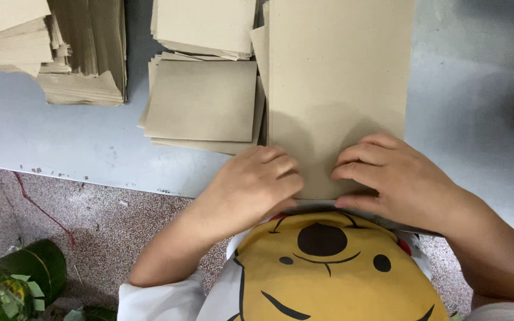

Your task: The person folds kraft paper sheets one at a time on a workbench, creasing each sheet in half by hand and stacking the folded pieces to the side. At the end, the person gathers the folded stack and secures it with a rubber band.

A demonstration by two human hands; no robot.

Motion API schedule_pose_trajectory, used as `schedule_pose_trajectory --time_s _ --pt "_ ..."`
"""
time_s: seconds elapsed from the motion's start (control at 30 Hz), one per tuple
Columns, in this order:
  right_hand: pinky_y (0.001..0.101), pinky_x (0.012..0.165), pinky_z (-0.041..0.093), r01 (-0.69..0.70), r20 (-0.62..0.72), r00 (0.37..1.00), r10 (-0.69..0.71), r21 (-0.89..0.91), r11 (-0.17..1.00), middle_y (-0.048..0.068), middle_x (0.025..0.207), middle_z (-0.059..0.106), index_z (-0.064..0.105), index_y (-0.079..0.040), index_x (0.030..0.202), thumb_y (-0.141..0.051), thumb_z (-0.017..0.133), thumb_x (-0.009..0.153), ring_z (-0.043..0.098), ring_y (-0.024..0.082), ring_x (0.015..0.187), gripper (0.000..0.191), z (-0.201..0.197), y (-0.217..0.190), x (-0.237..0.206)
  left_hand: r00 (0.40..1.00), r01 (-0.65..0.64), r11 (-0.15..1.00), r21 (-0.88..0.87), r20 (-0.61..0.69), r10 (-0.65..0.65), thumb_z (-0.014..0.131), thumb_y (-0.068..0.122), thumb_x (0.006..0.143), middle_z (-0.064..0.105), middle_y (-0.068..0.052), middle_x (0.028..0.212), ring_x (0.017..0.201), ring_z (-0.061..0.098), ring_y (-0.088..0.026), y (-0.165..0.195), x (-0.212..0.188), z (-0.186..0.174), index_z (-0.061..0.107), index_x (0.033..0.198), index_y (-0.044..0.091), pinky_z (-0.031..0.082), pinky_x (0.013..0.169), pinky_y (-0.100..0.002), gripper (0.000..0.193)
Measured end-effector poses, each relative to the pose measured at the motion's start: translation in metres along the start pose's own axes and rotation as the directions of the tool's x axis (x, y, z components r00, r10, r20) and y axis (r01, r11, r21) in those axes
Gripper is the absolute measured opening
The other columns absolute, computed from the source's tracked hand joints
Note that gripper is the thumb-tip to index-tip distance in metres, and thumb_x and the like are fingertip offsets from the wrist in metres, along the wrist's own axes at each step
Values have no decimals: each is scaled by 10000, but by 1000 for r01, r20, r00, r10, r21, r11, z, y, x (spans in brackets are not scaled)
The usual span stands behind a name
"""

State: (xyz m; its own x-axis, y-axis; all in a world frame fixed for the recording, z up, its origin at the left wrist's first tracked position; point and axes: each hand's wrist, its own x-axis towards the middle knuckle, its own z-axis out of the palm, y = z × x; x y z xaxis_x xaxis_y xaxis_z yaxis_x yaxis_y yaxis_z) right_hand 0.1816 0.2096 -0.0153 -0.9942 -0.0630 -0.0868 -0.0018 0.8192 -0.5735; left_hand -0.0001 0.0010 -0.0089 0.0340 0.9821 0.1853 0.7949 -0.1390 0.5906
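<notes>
A tall stack of large brown cardboard sheets (337, 77) lies on the grey table (477, 107) right in front of me. My left hand (251, 187) rests with curled fingers on the near left corner of the top sheet. My right hand (397, 178) pinches the near edge of the same sheet, fingers on top and thumb underneath at the table's edge. Both hands grip the cardboard close to my body.
Smaller square cardboard stacks (203, 101) lie left of the big sheets, another pile (206, 24) behind them. More stacked board (84, 53) sits at the far left. Below the table edge are speckled floor (90, 220), a red cord and a green bundle (19, 279).
</notes>
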Motion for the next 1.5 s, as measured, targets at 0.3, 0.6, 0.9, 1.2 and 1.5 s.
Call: schedule_pose_trajectory --time_s 0.3,0.6,0.9,1.2,1.5 --pt "361 844 520 -17 25 1000 16 9 1000 0 1042 709 758 -134 953 -392 824 692 620 237 995 373 -5 0 5 1000 -9 996 84 -4 10 698 172 816 642 -59 1014 1043 643 -246 2 -1 -4 627 893 92 512 812 -383 132" --pt "407 860 526 22 -148 988 -44 -148 989 48 1056 705 740 -95 1098 -367 748 785 652 278 1012 414 0 -14 -11 970 13 997 82 -243 8 759 157 893 666 -57 1156 1137 620 -244 -2 4 9 675 1146 109 497 946 -406 271" --pt "398 937 517 116 -396 913 97 480 869 133 1120 676 630 -64 1110 3 667 883 662 254 1053 239 -20 -6 -38 877 -222 317 -922 -331 -348 839 161 981 371 33 1600 1482 412 -126 7 32 22 240 1632 133 363 1234 -314 885" --pt "423 1130 447 249 -619 764 182 544 802 210 1412 541 90 -171 1609 -31 580 1030 560 268 1274 771 20 5 -14 864 -163 811 -562 -478 -158 807 168 965 756 -33 1146 1057 767 -201 -11 33 40 695 1197 91 593 939 -300 269" --pt "313 837 563 176 -603 738 303 605 776 179 1067 701 396 -71 1345 -55 494 1135 699 239 927 232 31 4 -23 822 -145 653 -743 -458 -339 766 118 988 729 -78 1083 976 722 -114 -2 24 42 633 1208 23 583 853 -250 274"
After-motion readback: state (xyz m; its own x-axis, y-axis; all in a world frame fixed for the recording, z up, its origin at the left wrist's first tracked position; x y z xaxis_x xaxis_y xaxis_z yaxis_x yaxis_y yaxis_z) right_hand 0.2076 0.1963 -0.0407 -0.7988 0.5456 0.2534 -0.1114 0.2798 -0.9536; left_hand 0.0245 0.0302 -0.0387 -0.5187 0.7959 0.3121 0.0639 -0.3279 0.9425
